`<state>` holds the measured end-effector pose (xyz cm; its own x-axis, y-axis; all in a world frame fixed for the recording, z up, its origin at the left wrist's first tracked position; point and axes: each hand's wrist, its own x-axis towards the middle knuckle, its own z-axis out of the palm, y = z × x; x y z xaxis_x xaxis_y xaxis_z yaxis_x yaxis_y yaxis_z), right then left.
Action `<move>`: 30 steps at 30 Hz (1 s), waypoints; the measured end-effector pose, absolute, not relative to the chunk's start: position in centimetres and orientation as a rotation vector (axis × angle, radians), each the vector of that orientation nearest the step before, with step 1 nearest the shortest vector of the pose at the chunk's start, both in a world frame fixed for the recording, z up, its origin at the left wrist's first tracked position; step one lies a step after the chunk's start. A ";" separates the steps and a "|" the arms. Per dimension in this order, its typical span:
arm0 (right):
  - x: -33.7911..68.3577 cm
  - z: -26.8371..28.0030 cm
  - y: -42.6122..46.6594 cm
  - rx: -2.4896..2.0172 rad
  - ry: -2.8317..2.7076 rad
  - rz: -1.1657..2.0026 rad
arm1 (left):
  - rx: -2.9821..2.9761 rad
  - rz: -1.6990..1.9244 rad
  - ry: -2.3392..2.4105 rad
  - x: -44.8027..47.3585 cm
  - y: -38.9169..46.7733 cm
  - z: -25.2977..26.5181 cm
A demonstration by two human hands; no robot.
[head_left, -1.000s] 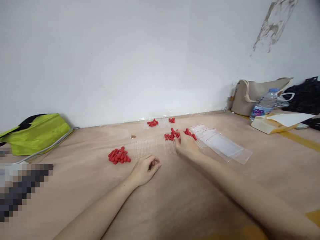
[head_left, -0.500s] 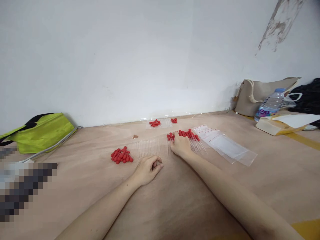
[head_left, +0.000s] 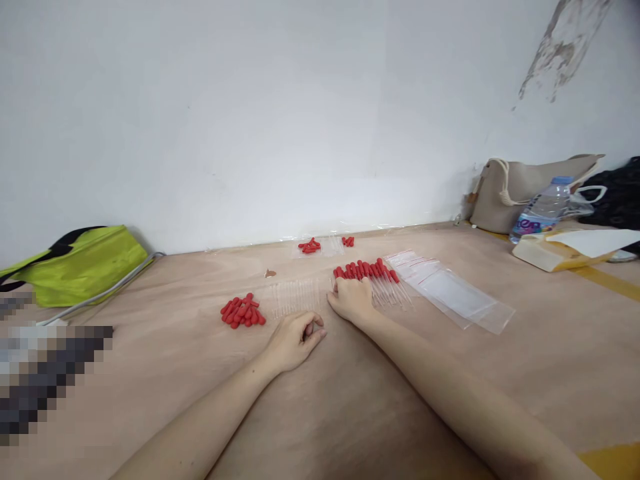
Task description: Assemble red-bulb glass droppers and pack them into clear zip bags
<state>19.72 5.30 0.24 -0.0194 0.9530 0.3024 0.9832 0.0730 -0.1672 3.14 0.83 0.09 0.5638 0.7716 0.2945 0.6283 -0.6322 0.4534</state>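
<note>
My left hand rests on the brown covered surface, fingers loosely curled and thumb apart, with nothing visible in it. Just beyond it lies a row of clear thin tubes. To their left is a pile of red rubber bulbs. My right hand lies over the clear stems at the left part of a row of red-bulbed droppers. Its thumb is spread to the left of the row, and the fingertips are partly hidden. The red bulbs show beyond its fingers.
Clear zip bags overlap right of the droppers. More red bulbs and clear tubes lie near the wall. A yellow-green bag is at far left. A beige bag, water bottle and opened paper packet stand at right.
My right hand has slid back toward me and slightly left, from the red bulbs down onto the stems. More bulbs now show. My left hand has stayed in place.
</note>
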 end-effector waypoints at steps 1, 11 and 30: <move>19.6 0.3 5.3 -1.952 -2.027 -0.128 | 2.500 0.678 1.156 3.2 0.8 0.1; 18.6 0.8 4.6 -1.959 -2.069 -0.163 | 2.508 0.712 1.135 3.1 0.7 0.1; 25.8 -1.4 -1.9 -1.354 -2.079 -0.459 | 1.873 0.494 2.433 -8.4 7.1 5.5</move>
<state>25.78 -1.94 -1.36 -0.2924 0.6969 0.6548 0.9077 0.4177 -0.0393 -8.38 7.13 5.46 -0.2746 0.9470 0.1668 0.9370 0.2246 0.2676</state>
